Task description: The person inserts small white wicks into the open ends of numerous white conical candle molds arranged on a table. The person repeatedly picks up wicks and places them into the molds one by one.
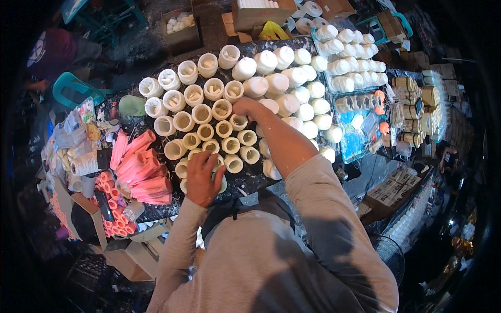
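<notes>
Many white, open-topped cylindrical cups [201,113] stand in close rows on a dark table [151,211]. Several in the far rows hold loose white pieces; the nearer ones look hollow. My left hand [202,180] rests over the nearest cups, fingers spread, with nothing seen in it. Farther off, my right hand [247,108] reaches down at the right side of a cup with white pieces [222,109]. Its fingers look drawn together, and their tips and anything between them are hidden. White cylinders with closed, rounded tops [287,104] stand just right of that hand.
Pink tubes [143,169] are heaped at the table's left, near a green cap-like thing [132,105]. Bagged white cylinders [348,57] and a blue tray [350,122] lie to the right. Cardboard boxes [181,32] and a teal chair [73,88] stand beyond. Another person [57,55] is at far left.
</notes>
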The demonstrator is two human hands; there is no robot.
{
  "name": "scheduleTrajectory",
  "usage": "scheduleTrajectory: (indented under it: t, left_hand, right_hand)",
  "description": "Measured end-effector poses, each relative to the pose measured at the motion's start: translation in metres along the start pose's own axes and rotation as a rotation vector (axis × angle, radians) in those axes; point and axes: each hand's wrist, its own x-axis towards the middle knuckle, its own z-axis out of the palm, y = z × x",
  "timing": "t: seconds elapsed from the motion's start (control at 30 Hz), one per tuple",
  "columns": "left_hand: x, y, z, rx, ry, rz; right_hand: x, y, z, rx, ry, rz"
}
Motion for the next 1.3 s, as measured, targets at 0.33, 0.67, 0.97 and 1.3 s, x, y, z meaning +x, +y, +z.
scheduleTrajectory:
  t: [0.33,0.67,0.97,1.3]
  left_hand:
    - [0.056,-0.002,0.059,0.32,-0.264,0.103]
    - [0.06,-0.012,0.071,0.349,-0.312,0.076]
    - [0.056,-0.017,0.076,0.324,-0.32,0.052]
    - [0.055,-0.019,0.076,0.383,-0.325,0.089]
  right_hand:
    - [0.009,0.013,0.018,0.008,-0.014,-0.048]
    - [0.0,0.007,0.017,0.248,-0.047,0.058]
    - [-0.007,0.003,0.016,-0.044,-0.028,-0.037]
    - [-0.016,0.001,0.009,-0.316,-0.122,-0.175]
